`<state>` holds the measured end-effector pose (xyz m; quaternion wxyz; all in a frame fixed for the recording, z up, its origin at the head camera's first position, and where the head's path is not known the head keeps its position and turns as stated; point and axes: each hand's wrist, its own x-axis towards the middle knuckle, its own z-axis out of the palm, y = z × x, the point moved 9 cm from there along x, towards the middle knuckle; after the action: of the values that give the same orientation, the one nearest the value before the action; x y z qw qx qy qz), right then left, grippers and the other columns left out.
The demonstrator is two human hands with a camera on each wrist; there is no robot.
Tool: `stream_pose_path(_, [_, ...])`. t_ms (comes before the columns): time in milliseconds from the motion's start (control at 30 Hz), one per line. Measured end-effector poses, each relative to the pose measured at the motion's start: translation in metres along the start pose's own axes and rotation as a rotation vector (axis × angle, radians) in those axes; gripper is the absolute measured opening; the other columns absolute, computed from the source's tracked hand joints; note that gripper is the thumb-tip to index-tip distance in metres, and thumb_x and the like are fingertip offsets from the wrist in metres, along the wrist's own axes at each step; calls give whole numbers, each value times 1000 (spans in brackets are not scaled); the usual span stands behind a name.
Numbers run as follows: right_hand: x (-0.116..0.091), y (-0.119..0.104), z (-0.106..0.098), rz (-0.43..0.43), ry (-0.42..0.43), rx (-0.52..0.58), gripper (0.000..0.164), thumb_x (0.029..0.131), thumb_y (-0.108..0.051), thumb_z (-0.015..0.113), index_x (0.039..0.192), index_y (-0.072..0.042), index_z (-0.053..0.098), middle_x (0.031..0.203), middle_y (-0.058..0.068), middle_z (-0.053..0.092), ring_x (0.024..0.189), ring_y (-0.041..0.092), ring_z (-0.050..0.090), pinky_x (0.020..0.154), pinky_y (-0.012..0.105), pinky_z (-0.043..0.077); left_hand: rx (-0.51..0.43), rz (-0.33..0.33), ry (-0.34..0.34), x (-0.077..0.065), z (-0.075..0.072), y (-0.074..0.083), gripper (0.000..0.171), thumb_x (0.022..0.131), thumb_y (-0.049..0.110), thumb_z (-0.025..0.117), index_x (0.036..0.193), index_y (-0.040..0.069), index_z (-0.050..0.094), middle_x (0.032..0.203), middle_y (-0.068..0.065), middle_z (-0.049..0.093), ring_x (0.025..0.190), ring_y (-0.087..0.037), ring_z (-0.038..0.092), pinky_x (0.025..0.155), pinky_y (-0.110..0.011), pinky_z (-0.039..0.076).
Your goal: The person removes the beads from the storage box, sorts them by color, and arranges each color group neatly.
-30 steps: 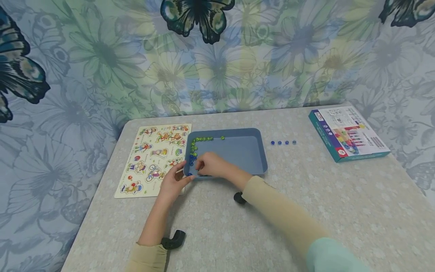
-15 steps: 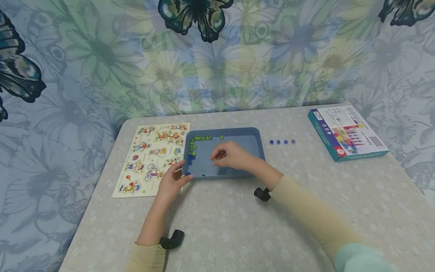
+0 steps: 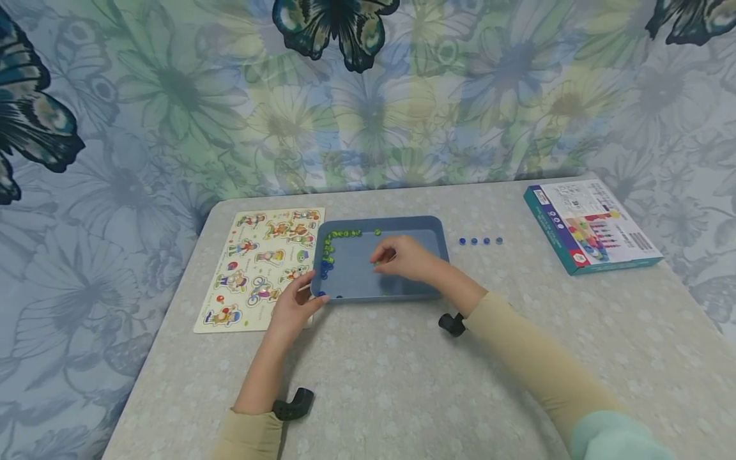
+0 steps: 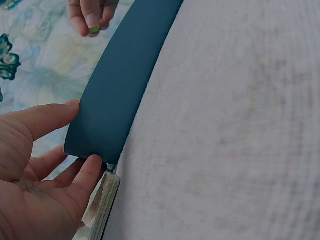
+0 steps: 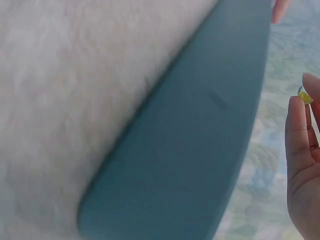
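On the table sits a shallow blue-grey tray [image 3: 353, 265]. My left hand [image 3: 292, 306] grips its near left corner; in the left wrist view the thumb lies at one side of the corner and the fingers at the other. Above the tray's middle, my right hand [image 3: 405, 259] pinches a small yellow-green glass marble [image 5: 304, 95] between thumb and fingertips. Several green marbles [image 3: 345, 234] run along the tray's far left edges, with one [image 3: 377, 232] set apart. Blue marbles [image 3: 324, 269] continue the line down the left side, and dark ones lie along the near edge.
Several blue marbles [image 3: 474, 241] form a row on the table right of the tray. A cream picture board [image 3: 244, 300] with cartoon figures lies left, beside the tray. Far right is a flat teal-edged box [image 3: 598, 223]. A flowered wall covering [image 3: 368, 128] rises behind the table.
My right hand has lifted from the tray's near left part and moved right and away from me, pinching the marble. My left hand stays on the tray corner.
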<state>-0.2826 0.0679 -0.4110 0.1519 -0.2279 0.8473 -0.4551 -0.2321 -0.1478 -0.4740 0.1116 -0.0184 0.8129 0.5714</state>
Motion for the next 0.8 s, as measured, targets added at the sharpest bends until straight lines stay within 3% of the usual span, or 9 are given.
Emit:
stream_pose_path(200, [-20,-2,-31,-3,72,-26,12,83,-16,71,95,-16,69,98,-1,64,86,14,59,70,28,54,2,4,16,0,-2,0,66,84,21,71,142,18,39,146,-5,35,131,-26,38,99,-38,43])
stream_pose_path(467, [-63,5,-76,4,167,-77,15,83,-14,71,98,-12,69,97,3,64,87,17,60,74,31,54,-6,10,14,1,-1,-2,66,85,20,70,142,17,38,146,-6,35,132,-27,37,100,-38,43])
stream_pose_path(800, [-101,45,-115,69,270,-187,15,86,-15,69,99,-9,68,97,5,63,86,18,60,72,30,54,-16,3,2,1,-1,-2,66,85,22,71,142,19,38,146,-4,35,132,-26,36,101,-39,41])
